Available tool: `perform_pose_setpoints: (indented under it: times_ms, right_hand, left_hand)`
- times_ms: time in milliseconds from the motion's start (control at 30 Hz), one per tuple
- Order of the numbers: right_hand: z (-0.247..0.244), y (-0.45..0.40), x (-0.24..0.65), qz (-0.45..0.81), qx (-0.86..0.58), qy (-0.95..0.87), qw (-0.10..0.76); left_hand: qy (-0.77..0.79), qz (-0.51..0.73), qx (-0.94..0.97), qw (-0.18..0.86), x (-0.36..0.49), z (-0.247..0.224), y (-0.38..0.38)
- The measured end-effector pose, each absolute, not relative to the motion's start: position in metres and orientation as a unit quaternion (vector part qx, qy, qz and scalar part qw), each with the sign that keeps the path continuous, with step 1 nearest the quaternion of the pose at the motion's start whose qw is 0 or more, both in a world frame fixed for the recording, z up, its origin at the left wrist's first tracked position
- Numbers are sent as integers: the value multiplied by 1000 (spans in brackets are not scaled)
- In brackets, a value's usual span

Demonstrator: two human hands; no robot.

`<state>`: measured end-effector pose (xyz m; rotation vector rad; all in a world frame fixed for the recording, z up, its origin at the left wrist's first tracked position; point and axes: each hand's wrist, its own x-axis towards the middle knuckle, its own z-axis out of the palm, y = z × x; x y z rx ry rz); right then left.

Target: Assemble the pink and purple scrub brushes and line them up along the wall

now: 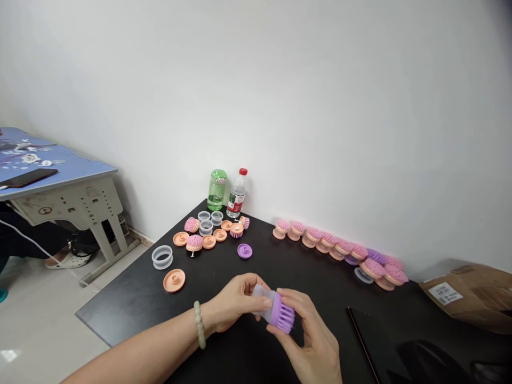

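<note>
In front of me, my left hand (234, 303) is closed around a translucent waisted ring (261, 295). My right hand (314, 333) grips a purple bristled brush head (283, 316) by its rim, bristles facing right. The ring and the brush head touch end to end; whether they are locked together I cannot tell. Beyond my hands a purple disc cap (245, 251) lies on the black table (216, 269). To the left are a large clear ring (162, 257) and an orange disc cap (174, 280).
Behind them are smaller clear rings (206, 228), orange caps and pink brush heads (194, 242). A green bottle (216, 190) and a water bottle (237, 194) stand by the wall. Assembled brushes (312, 238) line the wall. At right are a dark tablet-like slab (376, 341) and paper bag (472, 296).
</note>
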<state>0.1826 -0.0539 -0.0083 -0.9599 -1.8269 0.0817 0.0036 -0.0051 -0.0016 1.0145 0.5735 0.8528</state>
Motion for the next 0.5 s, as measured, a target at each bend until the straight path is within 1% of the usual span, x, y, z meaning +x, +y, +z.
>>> perform_pose_setpoints:
  times_ms: [300,500]
  right_hand:
    - [-5,-54,183,22,-386,-775,500]
    - [4,-53,186,18,-315,-826,467]
  left_hand:
    - [271,378,440,768,5,-7,-3]
    - [248,307,407,823,6,-13,-4]
